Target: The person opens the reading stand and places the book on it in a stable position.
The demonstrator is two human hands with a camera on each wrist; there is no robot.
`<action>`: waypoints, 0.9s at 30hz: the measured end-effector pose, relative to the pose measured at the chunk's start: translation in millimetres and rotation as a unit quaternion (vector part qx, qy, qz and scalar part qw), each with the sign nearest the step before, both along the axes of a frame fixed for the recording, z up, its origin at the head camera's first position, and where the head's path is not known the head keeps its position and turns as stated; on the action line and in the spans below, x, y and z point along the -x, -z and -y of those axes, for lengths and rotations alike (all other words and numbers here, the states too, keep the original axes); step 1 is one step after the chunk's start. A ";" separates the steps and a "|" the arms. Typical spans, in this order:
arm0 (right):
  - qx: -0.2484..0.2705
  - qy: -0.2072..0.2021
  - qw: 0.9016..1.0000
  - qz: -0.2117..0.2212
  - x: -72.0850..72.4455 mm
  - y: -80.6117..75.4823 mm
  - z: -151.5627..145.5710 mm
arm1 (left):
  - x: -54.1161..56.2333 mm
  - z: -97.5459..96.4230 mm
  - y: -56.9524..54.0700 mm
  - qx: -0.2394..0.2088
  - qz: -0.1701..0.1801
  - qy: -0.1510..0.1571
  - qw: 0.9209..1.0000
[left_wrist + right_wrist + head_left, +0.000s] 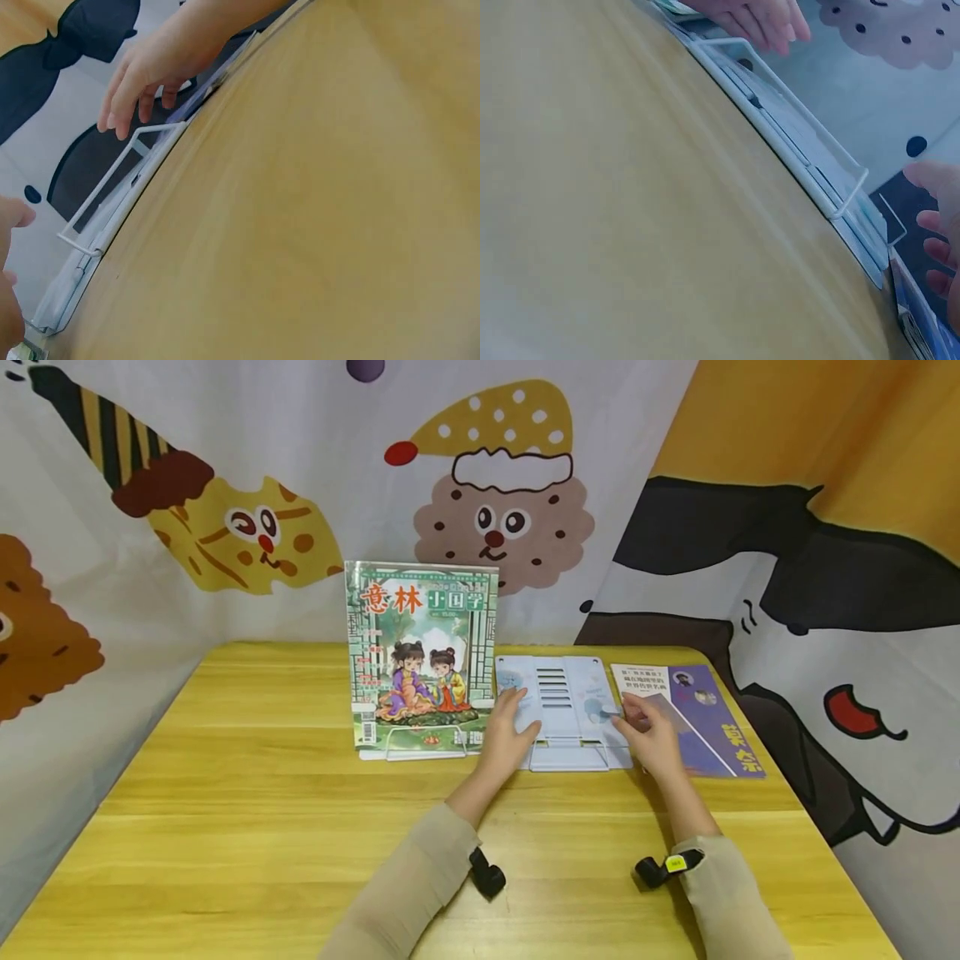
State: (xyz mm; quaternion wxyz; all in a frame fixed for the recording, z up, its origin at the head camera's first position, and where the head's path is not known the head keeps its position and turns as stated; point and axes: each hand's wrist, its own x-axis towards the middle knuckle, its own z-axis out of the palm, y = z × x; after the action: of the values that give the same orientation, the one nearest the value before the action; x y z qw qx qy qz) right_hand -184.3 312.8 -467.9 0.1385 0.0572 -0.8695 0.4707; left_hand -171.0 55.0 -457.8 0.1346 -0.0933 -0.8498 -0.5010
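Note:
A pale blue book stand [555,693] with a column of slots lies folded down on the table. Its white wire rest [105,180] sticks up from the front edge. My left hand [508,731] is over the left side of the stand, thumb spread from the fingers. On the right, my right hand [651,735] hovers by the stand's right edge, fingers loosely bent and apart in the right wrist view. A thin wire clip [900,221] juts from the stand near that hand. Neither hand grips anything.
Left of the stand, a green magazine [420,652] with two cartoon children stands upright on another stand. A purple and white book [708,718] lies flat to the right, partly behind my right hand. A cartoon-print curtain [300,427] hangs behind the wooden table [262,827].

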 end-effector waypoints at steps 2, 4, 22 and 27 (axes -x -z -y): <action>0.000 -0.009 1.000 -0.002 6.6 1.7 -1.1 | 3.5 -3.7 1.0 0.008 0.007 -0.008 1.000; -0.001 -0.020 1.000 -0.002 12.5 2.9 -0.8 | 6.5 -7.9 2.0 0.014 0.021 -0.018 1.000; -0.105 -0.035 0.989 0.097 41.9 13.3 -1.3 | 22.2 -24.6 10.5 -0.012 0.100 -0.090 0.991; -0.135 -0.035 0.986 0.094 43.1 13.2 -3.4 | 24.3 -23.9 16.9 -0.001 0.073 -0.112 0.991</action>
State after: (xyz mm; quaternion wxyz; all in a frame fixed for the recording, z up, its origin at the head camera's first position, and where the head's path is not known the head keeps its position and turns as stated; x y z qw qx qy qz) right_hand -227.4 316.2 -481.1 0.0305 0.0613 -0.9318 0.3566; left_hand -195.3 78.9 -474.7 0.1273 0.0391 -0.8617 -0.4896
